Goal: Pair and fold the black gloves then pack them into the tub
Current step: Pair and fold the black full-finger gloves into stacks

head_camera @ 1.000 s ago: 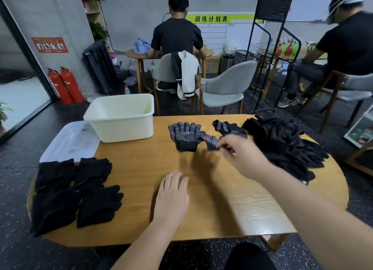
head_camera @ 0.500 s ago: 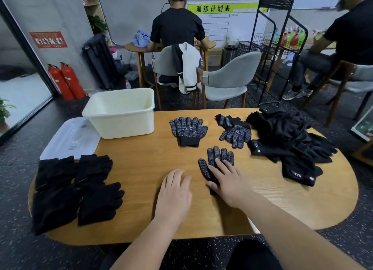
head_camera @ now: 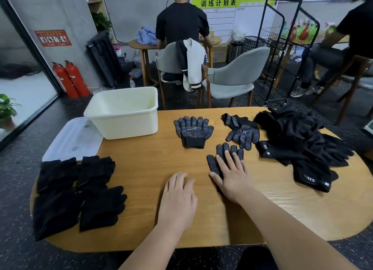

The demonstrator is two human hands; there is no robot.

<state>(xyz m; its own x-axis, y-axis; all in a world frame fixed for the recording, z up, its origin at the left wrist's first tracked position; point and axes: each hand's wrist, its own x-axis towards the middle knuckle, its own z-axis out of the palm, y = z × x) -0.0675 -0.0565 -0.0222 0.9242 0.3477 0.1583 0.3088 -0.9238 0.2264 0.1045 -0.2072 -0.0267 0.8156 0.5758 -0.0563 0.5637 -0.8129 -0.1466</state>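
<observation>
Dotted glove (head_camera: 214, 163) under flat right hand (head_camera: 234, 175)

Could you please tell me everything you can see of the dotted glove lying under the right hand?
The dotted glove looks like black knit fabric covered in small pale dots. It lies flat on the wooden table, its fingers pointing away from the person and its thumb splayed to the left. The right hand rests flat on it with straight fingers, hiding its palm and cuff.
</observation>
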